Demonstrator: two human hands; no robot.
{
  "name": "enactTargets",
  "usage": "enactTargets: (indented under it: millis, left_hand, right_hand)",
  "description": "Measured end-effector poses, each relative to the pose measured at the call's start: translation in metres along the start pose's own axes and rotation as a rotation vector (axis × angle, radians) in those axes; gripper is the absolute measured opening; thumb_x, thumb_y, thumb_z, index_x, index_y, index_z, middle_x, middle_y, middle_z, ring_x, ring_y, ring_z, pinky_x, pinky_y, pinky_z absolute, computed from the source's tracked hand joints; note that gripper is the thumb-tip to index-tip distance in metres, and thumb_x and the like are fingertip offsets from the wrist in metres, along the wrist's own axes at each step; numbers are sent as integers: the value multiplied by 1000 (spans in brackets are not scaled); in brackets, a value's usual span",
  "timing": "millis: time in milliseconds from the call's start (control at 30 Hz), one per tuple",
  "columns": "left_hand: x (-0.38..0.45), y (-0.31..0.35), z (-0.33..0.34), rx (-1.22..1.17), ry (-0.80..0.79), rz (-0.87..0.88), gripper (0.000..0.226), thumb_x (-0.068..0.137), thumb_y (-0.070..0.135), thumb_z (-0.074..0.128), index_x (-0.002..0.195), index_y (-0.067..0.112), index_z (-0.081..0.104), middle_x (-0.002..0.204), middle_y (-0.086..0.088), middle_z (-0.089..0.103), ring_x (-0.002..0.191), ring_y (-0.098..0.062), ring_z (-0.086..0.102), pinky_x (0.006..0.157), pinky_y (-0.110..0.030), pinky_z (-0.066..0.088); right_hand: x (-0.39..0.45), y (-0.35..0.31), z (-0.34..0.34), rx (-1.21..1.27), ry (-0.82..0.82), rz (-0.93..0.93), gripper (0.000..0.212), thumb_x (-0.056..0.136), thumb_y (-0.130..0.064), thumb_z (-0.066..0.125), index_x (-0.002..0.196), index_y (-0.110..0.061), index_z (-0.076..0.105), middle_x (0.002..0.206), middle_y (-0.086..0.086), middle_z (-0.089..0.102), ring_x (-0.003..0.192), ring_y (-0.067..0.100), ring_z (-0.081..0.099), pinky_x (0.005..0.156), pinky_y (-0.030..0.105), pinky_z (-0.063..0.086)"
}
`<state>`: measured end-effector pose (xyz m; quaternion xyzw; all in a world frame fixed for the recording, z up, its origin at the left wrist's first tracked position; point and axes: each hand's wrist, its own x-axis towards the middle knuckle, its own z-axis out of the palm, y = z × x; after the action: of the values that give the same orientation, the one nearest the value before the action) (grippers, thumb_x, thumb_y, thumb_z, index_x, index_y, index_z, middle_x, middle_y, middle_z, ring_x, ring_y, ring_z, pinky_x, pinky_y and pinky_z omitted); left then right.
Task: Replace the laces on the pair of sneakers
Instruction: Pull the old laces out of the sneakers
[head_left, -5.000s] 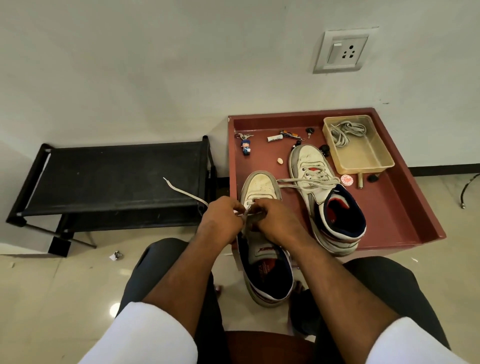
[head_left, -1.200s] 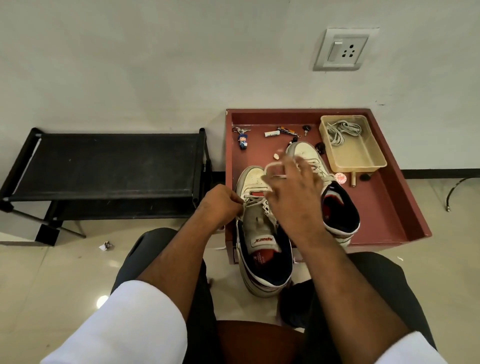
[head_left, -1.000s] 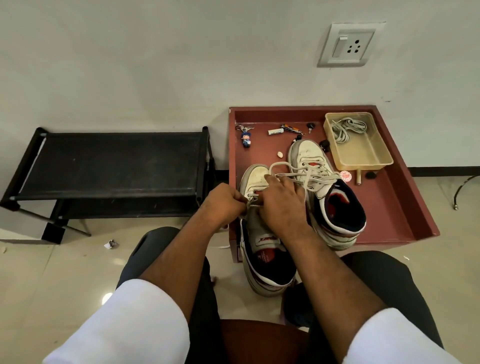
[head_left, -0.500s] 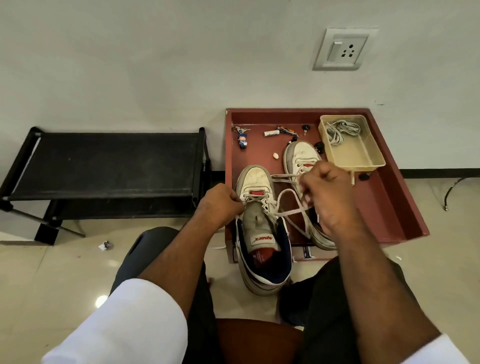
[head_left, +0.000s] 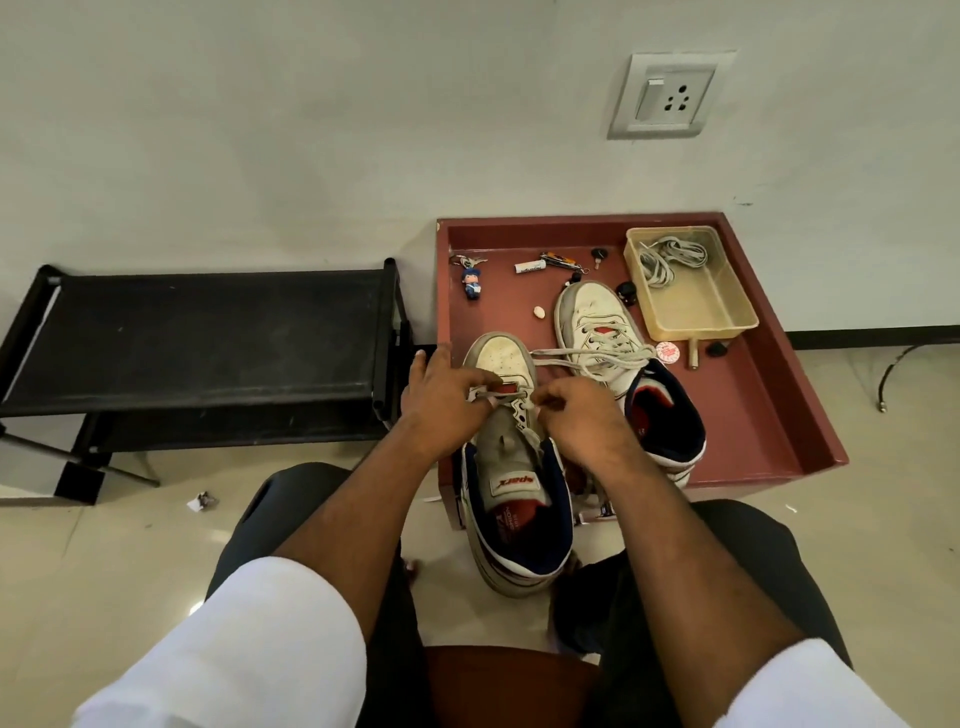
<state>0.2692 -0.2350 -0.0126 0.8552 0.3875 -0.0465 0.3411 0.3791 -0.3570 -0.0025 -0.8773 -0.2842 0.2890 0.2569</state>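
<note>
Both hands, left hand (head_left: 440, 395) and right hand (head_left: 576, 415), pinch lace (head_left: 582, 356) over near sneaker (head_left: 511, 467).

2 sneakers (head_left: 511, 467) (head_left: 618, 353), 1 red tray (head_left: 769, 395), 1 plastic tub (head_left: 727, 317), 1 black rack (head_left: 208, 332).

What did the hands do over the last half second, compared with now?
The right hand, which had pulled the lace up and out to the right, came back down to the near sneaker's eyelets and pinches there. The left hand stayed on that sneaker's left side. The far sneaker and the tub of laces stayed put.
</note>
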Motion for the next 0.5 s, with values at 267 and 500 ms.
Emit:
enactTargets:
  millis: [267,500]
  left_hand:
    - [16,5,15,84,-6,66,27,91,37,65,118,35,66,165,-6,-3,149,-29,-19,117,-46,-13]
    - [20,6,18,-224,-109,1,14,99,25,55,105,19,66,165,-4,-2,149,-23,-19,117,-49,-13]
  right_hand:
    - [14,11,10,5,50,-27,17,86,-10,65,98,-15,76,93,2,74,85,16,66,80,24,51]
    - [19,14,21,70,109,-31,25,82,-15,74,107,-19,73,97,0,74,86,13,67,88,30,54]
